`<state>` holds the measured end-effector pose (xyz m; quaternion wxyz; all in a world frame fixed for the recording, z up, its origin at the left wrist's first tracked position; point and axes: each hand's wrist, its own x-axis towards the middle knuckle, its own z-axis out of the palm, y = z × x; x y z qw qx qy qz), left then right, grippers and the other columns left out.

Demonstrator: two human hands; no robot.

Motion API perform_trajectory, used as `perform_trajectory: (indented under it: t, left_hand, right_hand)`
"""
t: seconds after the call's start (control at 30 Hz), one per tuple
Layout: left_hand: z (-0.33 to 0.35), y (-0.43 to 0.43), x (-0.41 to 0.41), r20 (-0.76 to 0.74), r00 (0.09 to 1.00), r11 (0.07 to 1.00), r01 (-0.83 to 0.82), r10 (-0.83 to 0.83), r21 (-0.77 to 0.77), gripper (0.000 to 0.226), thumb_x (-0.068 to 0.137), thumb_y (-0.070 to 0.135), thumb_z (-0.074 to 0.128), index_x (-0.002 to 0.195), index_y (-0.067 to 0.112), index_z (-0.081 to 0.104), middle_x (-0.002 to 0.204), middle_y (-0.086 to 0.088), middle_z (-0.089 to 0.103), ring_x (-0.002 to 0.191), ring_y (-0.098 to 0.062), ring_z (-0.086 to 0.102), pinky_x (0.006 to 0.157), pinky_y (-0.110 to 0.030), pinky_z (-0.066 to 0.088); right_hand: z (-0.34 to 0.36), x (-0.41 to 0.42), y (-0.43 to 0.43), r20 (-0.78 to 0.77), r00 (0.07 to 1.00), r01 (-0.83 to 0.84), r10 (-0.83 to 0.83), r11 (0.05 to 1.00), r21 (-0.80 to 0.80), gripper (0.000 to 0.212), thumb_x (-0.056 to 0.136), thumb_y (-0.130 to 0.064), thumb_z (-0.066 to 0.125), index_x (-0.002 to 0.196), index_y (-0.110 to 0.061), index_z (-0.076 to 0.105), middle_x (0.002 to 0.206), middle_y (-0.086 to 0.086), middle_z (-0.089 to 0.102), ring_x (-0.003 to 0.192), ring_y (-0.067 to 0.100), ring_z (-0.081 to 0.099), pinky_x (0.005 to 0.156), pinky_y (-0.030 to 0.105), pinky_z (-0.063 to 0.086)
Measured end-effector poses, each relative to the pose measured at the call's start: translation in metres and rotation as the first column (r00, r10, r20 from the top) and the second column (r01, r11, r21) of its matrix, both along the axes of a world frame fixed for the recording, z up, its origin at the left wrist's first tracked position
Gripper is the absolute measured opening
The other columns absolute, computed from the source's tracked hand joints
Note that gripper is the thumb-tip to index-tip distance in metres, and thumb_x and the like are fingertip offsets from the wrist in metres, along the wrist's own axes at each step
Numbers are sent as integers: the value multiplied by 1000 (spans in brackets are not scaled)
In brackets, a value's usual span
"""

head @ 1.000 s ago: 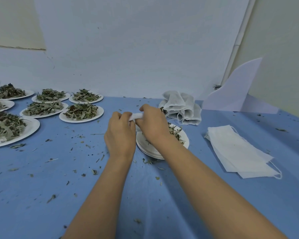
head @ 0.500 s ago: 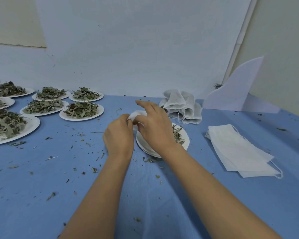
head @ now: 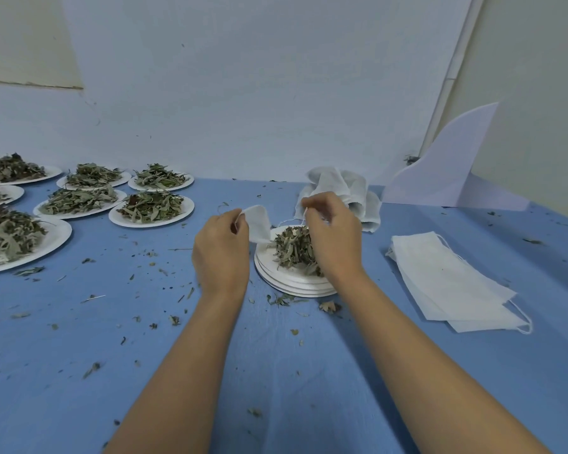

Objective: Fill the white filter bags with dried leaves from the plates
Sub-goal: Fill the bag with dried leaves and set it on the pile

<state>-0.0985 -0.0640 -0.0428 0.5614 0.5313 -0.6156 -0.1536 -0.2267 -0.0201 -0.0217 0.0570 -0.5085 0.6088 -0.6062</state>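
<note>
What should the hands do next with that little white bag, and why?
Probably open the mouth of the small white bag. The left hand pinches its edge, and the right hand pinches a string beside it, above the dried leaves on the plate stack. It looks flat and empty, so it must open before leaves go in.

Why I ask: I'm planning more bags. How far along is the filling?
Done, apparently: a pile of bunched bags behind the plate stack. In hand: the left hand holds a filter bag, the right hand pinches its drawstring, over the stack's leaves. Left: several heaped plates at the left and a flat stack of unused bags at the right.
</note>
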Motion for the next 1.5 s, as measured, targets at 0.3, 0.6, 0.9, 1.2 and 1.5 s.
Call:
perform_trajectory:
  t: [0.3,0.6,0.9,1.2,1.5]
  left_hand:
    - [-2,-5,0,-67,996,998,-51,54,44,25,96,25,50,106,15,70,88,-6,66,81,-23,59,64,-29,38]
    - [-2,-7,-1,-80,994,996,-70,74,51,24,95,24,50,106,15,69,91,-5,67,83,-23,60,64,-30,40]
    - [-4,-6,-1,-61,994,995,-90,92,47,22,95,26,51,106,16,68,92,-4,68,83,-21,59,64,-29,36]
    - [-3,-3,-3,-40,996,996,-72,74,50,22,94,25,52,106,15,67,94,-3,67,79,-16,53,64,-28,34]
    - [-3,-2,-2,-25,997,996,-69,71,55,22,95,25,51,106,15,67,93,-4,67,83,-20,59,65,-28,35]
  right_hand:
    - [-14,-22,-23,-608,743,217,281,757,616,76,71,-87,34,140,-59,20,160,-6,-13,144,30,-21,111,58,-13]
    - [-24,-14,-28,-523,813,114,255,811,573,37,90,-51,54,109,-20,54,101,3,46,107,29,45,86,37,39]
    - [-22,-8,-32,-585,766,231,264,737,635,25,99,-19,36,119,-5,40,127,15,38,116,33,34,94,43,31]
    - [-20,-8,-28,-617,737,204,274,781,591,29,96,-14,36,124,-10,36,123,13,43,108,32,39,90,42,32]
    - [-12,-10,-27,-659,738,235,143,862,450,58,90,-45,51,140,-27,28,141,3,29,119,23,46,106,47,21]
